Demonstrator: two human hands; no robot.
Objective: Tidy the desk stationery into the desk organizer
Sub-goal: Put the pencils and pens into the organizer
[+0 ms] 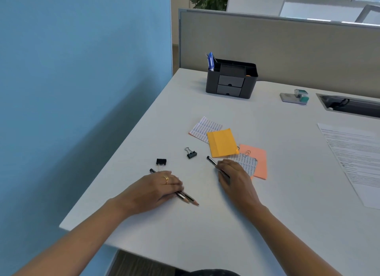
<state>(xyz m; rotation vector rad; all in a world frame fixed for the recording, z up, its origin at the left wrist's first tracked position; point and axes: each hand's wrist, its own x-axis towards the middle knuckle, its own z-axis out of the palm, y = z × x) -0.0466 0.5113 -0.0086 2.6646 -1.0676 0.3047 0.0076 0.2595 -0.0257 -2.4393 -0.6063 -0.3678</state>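
Note:
My left hand (156, 188) lies over two pencils (188, 199) on the white desk (185, 234), its fingers curled round them; their sharpened tips stick out to the right. My right hand (233, 176) grips a black pen (211, 160) whose end points up-left. The black desk organizer (231, 79), with two small drawers and blue pens (210, 61) in its left compartment, stands at the back. Two black binder clips (191, 153) (161, 162) lie between my hands. A paper clip (246, 153) rests on the orange note.
Sticky notes lie in a loose pile: yellow (222, 143), orange (258, 162), and printed white slips (204, 129). A stapler (295, 97) with a teal part sits at the right back, beside a cable slot (349, 107). A printed sheet (355, 160) lies far right. A partition (287, 49) bounds the desk behind.

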